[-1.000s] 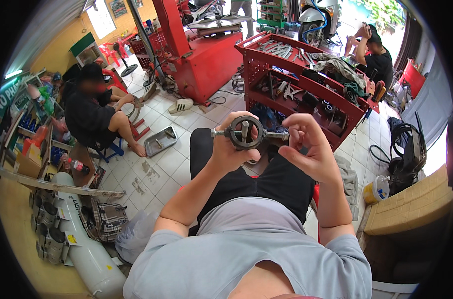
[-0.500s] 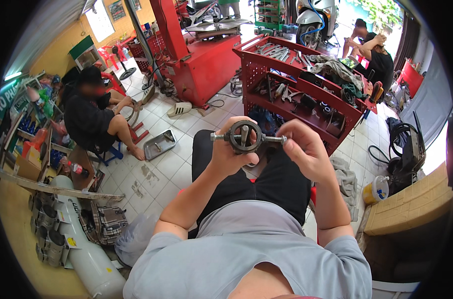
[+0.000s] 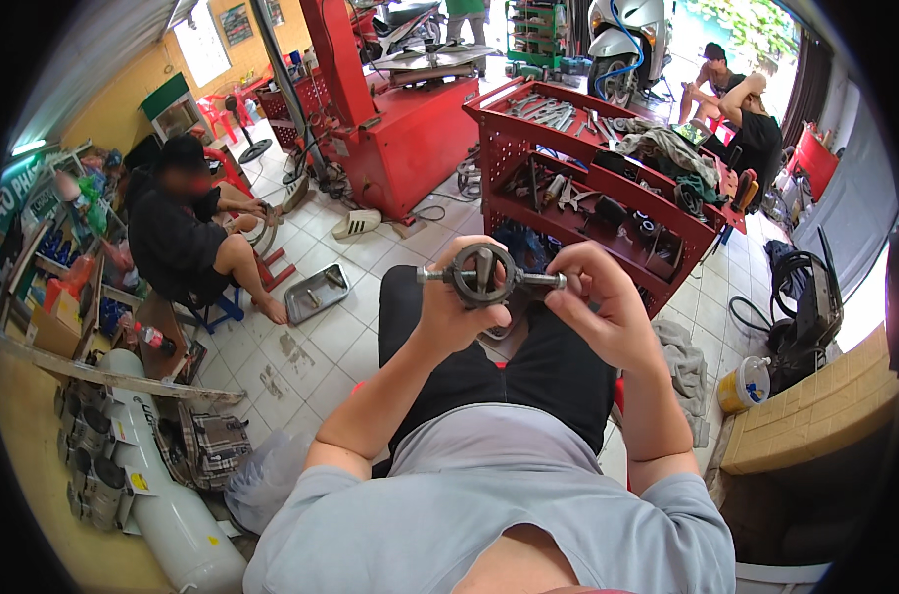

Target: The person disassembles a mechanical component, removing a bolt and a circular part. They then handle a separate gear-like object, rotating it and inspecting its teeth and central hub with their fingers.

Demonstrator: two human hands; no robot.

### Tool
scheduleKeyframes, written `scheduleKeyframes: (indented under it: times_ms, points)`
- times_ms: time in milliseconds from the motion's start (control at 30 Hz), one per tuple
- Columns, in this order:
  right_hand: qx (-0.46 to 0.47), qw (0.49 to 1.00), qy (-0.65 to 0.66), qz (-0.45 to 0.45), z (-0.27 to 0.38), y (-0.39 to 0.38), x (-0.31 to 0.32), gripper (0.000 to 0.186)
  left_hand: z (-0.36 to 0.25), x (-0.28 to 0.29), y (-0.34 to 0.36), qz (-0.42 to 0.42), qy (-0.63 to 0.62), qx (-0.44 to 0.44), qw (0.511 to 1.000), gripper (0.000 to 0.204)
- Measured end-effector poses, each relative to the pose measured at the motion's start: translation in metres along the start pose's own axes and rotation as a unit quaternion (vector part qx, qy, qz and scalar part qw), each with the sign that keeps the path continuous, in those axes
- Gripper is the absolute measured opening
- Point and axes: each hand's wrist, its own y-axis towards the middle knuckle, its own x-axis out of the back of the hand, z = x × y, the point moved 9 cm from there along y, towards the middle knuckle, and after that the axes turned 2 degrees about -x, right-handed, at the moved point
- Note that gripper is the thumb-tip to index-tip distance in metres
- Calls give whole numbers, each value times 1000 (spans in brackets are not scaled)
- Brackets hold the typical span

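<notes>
A dark metal ring tool, with a long bolt through each side and a pin-like piece across its opening, is held above my lap. My left hand grips the ring from the left and underneath, its thumb below. My right hand has thumb and index finger on the end of the right bolt; the other fingers are curled.
A red tool trolley with wrenches and rags stands ahead. A seated co-worker is at left beside a metal tray; others sit at back right. A white cylinder lies lower left, a bucket at right.
My right hand has come in from beside the bolt and closed its fingers on the bolt's end. The ring has dropped slightly in view. Co-workers at the back right have shifted.
</notes>
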Motion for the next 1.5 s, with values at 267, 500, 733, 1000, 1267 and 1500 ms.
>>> scheduleKeyframes:
  times_ms: [267, 500, 733, 1000, 1267, 1500]
  points:
    - [-84, 996, 30, 6, -14, -1, 2, 26, -4, -2, 1, -11, -19, -2, 1000, 79]
    - [-32, 996, 43, -64, 9, 1, 3, 20, 5, 4, -2, 3, 14, 7, 1000, 89]
    - [5, 1000, 30, -7, 1, -1, 1, 24, 1, -2, 1, 14, 5, -2, 1000, 90]
    - [-100, 993, 40, 48, -20, -2, 0, 27, -2, -3, 1, -7, -40, 2, 999, 77]
    - [-39, 997, 52, -35, 6, 1, 2, 24, -1, -1, -1, -8, -30, 4, 1000, 77]
    - [-9, 999, -43, -22, 6, -1, 4, 25, 4, -1, -1, -3, -33, 10, 999, 80]
